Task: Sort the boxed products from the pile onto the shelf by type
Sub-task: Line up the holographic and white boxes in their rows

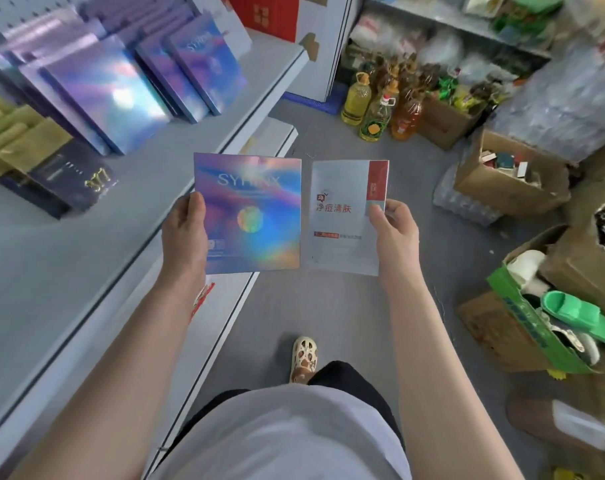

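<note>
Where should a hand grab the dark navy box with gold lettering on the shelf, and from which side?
Grip the dark navy box across its near right end, coming from the aisle side. That end juts out free, while gold boxes lean over its far left part.

Readable stuff, taking the holographic box [247, 213] held in the left hand [183, 233] as the landmark: it says "SYHINX" in pale capitals across the top, though the middle letters are kinda washed out by glare. The small print at its lower left is too blurry to make out.

Right beside it, the white box [346, 220] in the right hand [394, 230] has red Chinese characters, "净痘清肤". The red strip under them is unreadable.

Up and left on the shelf [86, 254], a leaning holographic box [204, 71] shows "SY..." and a dark box [72, 181] has gold "377".
</note>
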Demonstrator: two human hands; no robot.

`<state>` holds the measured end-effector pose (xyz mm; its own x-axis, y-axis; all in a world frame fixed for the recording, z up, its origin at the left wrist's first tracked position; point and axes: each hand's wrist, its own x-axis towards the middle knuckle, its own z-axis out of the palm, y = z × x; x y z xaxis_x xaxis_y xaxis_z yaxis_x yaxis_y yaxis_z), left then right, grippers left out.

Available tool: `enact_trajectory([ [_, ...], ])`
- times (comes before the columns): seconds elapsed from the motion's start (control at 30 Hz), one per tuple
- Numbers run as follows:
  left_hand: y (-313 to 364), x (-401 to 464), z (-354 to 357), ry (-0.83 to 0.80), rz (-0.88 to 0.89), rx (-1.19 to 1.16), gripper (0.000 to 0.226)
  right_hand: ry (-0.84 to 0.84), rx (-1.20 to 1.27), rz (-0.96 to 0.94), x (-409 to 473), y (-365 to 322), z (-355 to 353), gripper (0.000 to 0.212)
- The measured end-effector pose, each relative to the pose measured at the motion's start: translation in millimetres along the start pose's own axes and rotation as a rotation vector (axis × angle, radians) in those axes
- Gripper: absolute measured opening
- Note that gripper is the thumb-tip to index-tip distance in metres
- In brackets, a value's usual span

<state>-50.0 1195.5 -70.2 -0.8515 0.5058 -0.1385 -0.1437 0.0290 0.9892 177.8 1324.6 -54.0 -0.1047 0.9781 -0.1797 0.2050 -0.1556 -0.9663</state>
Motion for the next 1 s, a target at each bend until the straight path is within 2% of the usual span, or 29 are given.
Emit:
enact_trajectory([
  [0.23,14,70,104,0.123,0.033,0.003,0.028,-0.144,-0.003,-0.048,145,-52,3,0.01],
  [0.43,16,128,148,0.214,0.072,0.032,0.03,-0.24,0.004,-0.035,241,-74,35,0.012],
  [0.7,33,238,207,0.322,0.166,-0.014,0.029,-0.407,-0.018,-0.092,363,-112,113,0.006],
  [0.83,47,283,226,0.343,0.198,0.04,0.024,-0.485,-0.063,-0.189,421,-138,155,0.017],
  [1.0,57,313,239,0.443,0.19,0.066,0.024,-0.664,-0.057,-0.265,477,-158,212,0.021],
])
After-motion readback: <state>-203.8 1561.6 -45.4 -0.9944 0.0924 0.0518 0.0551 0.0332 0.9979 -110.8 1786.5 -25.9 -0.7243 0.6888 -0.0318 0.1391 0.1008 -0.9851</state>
